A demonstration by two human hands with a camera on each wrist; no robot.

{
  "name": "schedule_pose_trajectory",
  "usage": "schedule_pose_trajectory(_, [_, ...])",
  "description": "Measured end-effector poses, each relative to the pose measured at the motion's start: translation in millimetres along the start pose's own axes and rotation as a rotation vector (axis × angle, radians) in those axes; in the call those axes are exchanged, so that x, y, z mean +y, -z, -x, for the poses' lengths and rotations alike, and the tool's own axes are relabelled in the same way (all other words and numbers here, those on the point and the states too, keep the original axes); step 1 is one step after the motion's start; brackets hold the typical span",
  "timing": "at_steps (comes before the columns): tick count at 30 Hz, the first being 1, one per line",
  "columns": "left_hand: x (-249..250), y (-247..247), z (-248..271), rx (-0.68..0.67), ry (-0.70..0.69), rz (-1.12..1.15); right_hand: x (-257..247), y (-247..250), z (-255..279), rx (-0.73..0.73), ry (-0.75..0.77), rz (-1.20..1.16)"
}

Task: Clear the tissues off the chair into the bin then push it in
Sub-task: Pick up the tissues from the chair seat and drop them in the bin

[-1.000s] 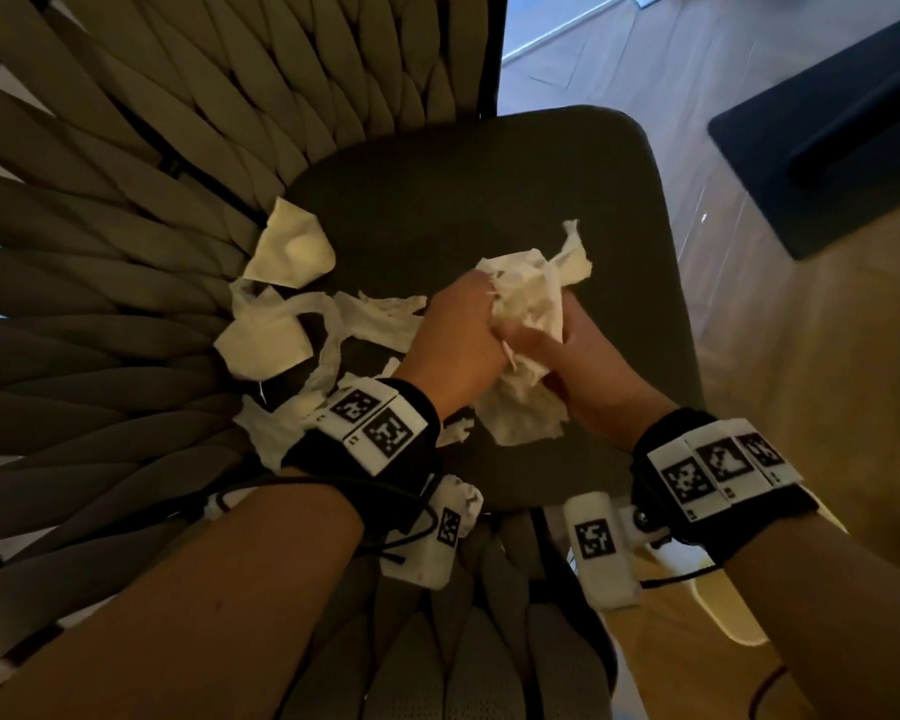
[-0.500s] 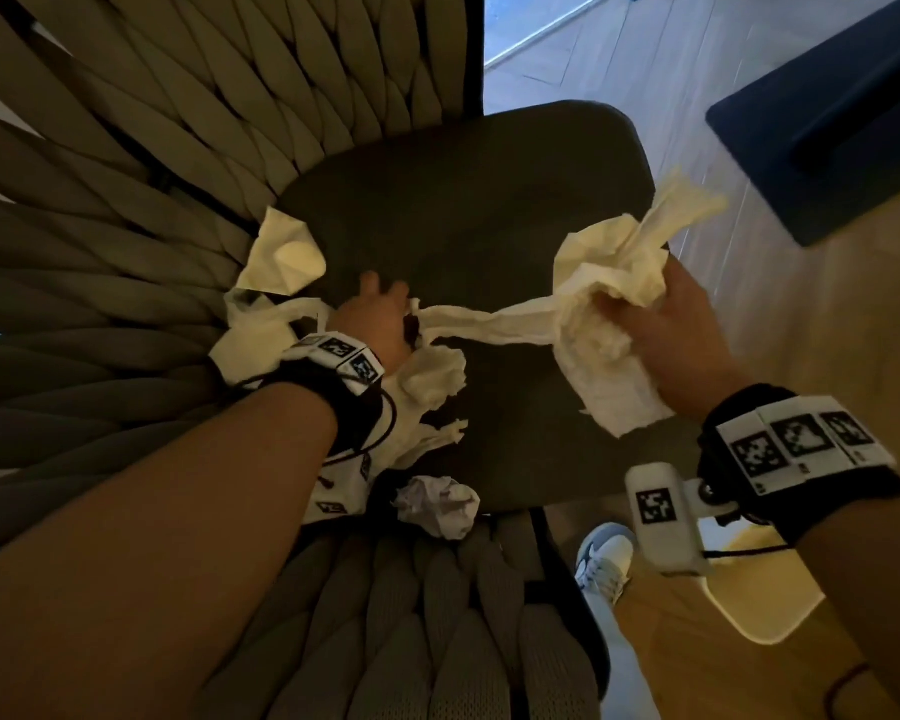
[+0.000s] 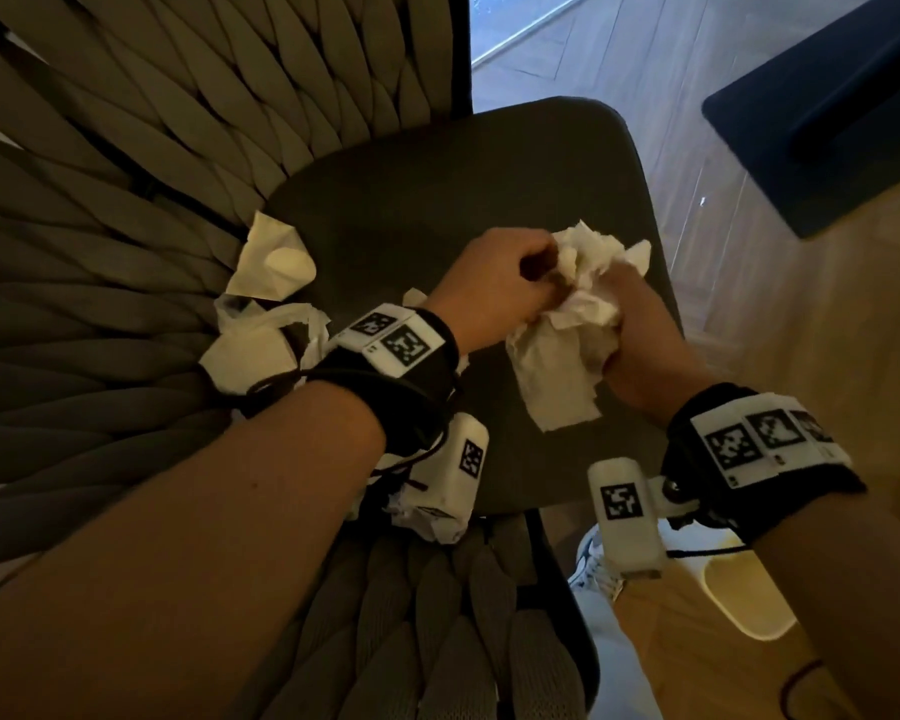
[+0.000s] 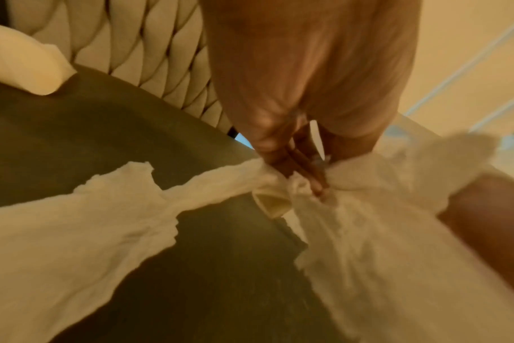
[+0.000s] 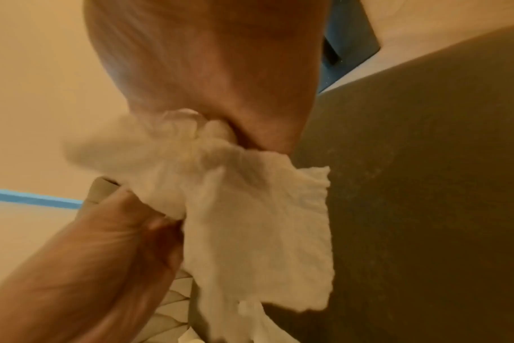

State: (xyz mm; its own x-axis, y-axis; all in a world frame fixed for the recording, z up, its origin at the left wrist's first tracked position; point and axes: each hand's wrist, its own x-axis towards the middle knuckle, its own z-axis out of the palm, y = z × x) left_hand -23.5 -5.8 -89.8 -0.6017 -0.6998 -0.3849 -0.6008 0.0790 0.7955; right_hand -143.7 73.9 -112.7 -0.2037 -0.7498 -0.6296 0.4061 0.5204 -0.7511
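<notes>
Wooden floor (image 3: 780,356), and a dark-seated chair (image 3: 437,200) with a woven back.

A bundle of tissues (image 3: 578,314) is bunched above the seat's right part, gripped from both sides: the left hand (image 3: 494,283) curls its fingers into one end, the right hand (image 3: 640,330) closes round the other, a flap hanging below. More loose tissues (image 3: 261,324) lie at the seat's left edge against the woven back. A cream bin (image 3: 749,600) stands on the floor beside the chair, under the right wrist.
</notes>
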Motion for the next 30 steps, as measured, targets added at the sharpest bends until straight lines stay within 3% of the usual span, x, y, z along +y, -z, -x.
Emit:
schedule_pose_trajectory(1, [1,-2,-2,0.0,-0.009,-0.035,-1,3,1,-0.027,-0.021,-0.042])
schedule_pose_trajectory(5, [0,3,2,0.044,-0.045,-0.09,-2,4,4,-0.051,0.074,0.18])
schedule_pose_trajectory(8, [-18,29,20,0.08,0.101,-0.19,-2,6,2,0.023,0.111,0.229])
schedule_pose_trajectory(10, [-41,44,34,-0.11,0.311,-0.44,0,7,0,0.066,0.132,0.261])
schedule_pose_trajectory(13, [-70,33,57,-0.568,0.555,-0.782,4,8,-2,0.112,0.141,0.298])
schedule_pose_trajectory(15, [-78,13,68,-0.69,0.616,-0.887,8,9,-1,0.125,0.14,0.31])
schedule_pose_trajectory(21, [-72,-23,83,-0.731,0.441,-0.809,15,14,3,0.132,0.105,0.329])
schedule_pose_trajectory(26, [-72,-46,92,-0.966,0.356,-0.856,20,19,6,0.116,0.083,0.327])
schedule_pose_trajectory(30, [-79,-56,95,-0.957,0.223,-0.865,24,25,7,0.098,0.088,0.324])
